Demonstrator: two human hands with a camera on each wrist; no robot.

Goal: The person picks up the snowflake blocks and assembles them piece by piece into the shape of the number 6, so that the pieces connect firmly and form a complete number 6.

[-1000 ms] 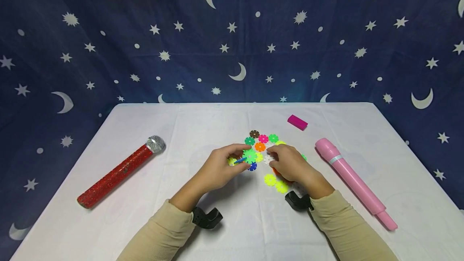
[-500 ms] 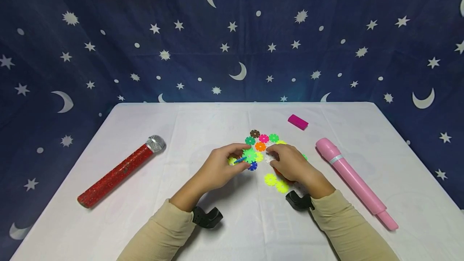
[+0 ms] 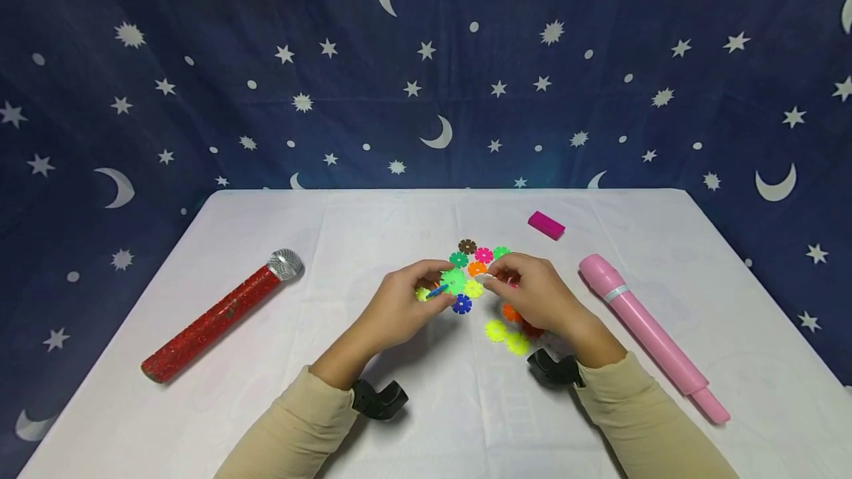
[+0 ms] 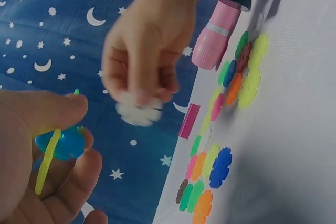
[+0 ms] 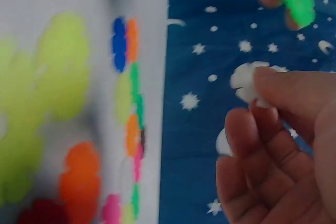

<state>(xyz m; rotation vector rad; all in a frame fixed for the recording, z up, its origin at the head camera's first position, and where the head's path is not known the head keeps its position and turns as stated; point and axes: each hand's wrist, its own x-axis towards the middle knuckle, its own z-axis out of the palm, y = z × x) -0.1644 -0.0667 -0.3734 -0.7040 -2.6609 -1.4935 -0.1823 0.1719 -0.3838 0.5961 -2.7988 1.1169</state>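
Note:
My left hand holds a small cluster of joined notched flower discs above the table, a green disc facing up. A blue disc sits in that cluster, crossed by a yellow-green disc seen edge-on. Between thumb and fingertips, my right hand pinches a white flower disc. This white disc is raised off the table, a short gap away from the cluster. Below the hands lie loose discs, among them a dark blue disc, an orange disc and a brown disc.
Yellow discs lie near my right wrist. A red glittery microphone rests at the left, and a pink tube-shaped object at the right. A magenta block lies toward the back of the white-covered table.
My right hand has lifted a white disc from among the loose discs and moved it slightly left and up toward the cluster. My left hand has shifted slightly left, still holding the joined discs.

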